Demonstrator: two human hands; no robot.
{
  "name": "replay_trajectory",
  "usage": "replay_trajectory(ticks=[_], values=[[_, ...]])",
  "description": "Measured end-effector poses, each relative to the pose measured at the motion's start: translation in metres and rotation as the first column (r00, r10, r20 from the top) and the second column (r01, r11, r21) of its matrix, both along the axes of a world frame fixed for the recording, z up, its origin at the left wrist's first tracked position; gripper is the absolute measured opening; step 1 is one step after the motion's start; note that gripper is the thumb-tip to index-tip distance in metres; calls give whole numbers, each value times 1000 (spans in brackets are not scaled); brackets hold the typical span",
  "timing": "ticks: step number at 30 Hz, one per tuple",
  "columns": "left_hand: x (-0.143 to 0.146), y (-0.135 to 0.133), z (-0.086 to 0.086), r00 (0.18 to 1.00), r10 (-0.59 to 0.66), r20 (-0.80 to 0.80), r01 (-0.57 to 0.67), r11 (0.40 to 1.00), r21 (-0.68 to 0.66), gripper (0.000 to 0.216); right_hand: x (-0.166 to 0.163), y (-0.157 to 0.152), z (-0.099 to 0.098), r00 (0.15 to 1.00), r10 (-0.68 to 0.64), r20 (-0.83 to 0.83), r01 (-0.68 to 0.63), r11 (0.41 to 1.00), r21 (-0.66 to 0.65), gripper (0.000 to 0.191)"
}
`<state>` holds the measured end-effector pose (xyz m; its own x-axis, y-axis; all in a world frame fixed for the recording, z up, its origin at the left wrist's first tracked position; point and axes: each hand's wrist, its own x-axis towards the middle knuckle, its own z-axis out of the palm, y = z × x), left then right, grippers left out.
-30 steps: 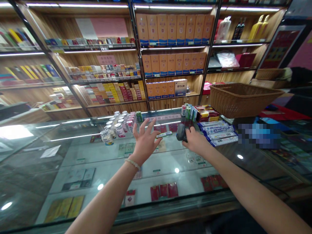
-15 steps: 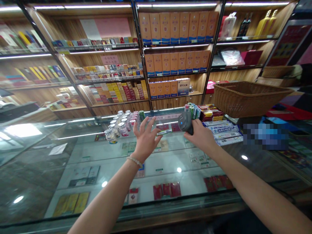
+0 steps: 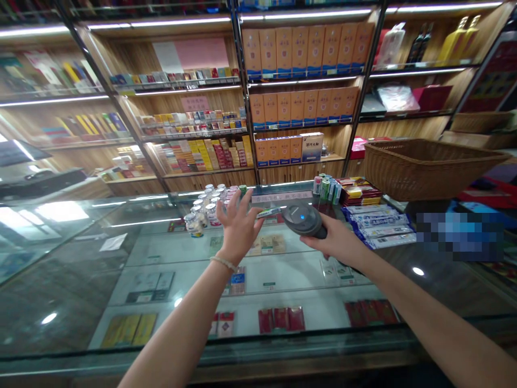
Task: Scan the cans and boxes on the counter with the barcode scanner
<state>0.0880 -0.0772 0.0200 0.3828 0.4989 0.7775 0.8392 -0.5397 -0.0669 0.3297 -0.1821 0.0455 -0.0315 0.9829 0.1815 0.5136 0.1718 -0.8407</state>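
Over the glass counter [image 3: 283,269], my left hand [image 3: 239,229] pinches a slim, light green-and-white gum pack [image 3: 270,212] between thumb and forefinger, its other fingers spread upward. My right hand [image 3: 341,237] is wrapped round the handle of a dark grey barcode scanner [image 3: 301,218] with a small blue light on top. The scanner's head faces left, close beside the pack's right end. Behind my left hand stand clustered small clear bottles [image 3: 196,223] with white lids, partly hidden by my fingers.
Right of the scanner lie blue-and-white packets [image 3: 382,223], small upright rolls [image 3: 326,188] and stacked red-and-yellow packs [image 3: 359,191]. A wicker basket [image 3: 428,170] stands beyond them. Flat packs show under the glass. Shelves hold orange boxes [image 3: 277,151] at the back.
My right hand has turned the scanner so its head faces left, nearer the pack. The pack in my left hand has tilted, its right end higher. The whole view has shifted slightly.
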Motion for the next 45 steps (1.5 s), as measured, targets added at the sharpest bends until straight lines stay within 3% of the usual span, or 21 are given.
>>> replay_trajectory(ticks=[6, 13, 23, 31, 39, 42, 45], values=[[-7, 7, 0, 999, 29, 30, -30, 999, 27, 13, -9, -6, -1, 996, 60, 71, -58, 998, -33, 32], [-8, 10, -2, 998, 24, 54, -24, 1000, 7, 12, -11, -8, 0, 992, 71, 104, -62, 994, -91, 25], [-9, 8, -1, 999, 15, 49, -15, 1000, -4, 12, -11, -8, 0, 993, 66, 102, -58, 995, -78, 21], [-8, 10, -3, 999, 33, 21, -33, 999, 15, 11, -11, -7, -1, 980, 14, 198, -9, 1000, -25, 17], [-8, 8, -2, 999, 40, -1, -40, 999, 36, 14, -8, -5, -5, 975, 10, 224, -18, 999, 34, 24], [-7, 8, -1, 999, 36, 5, -36, 999, 32, 14, -7, -5, -3, 944, -30, 329, 1, 996, 88, 27], [-6, 8, -1, 999, 35, 17, -35, 999, 30, 14, -5, -3, -1, 827, -139, 544, 87, 989, 121, 29]])
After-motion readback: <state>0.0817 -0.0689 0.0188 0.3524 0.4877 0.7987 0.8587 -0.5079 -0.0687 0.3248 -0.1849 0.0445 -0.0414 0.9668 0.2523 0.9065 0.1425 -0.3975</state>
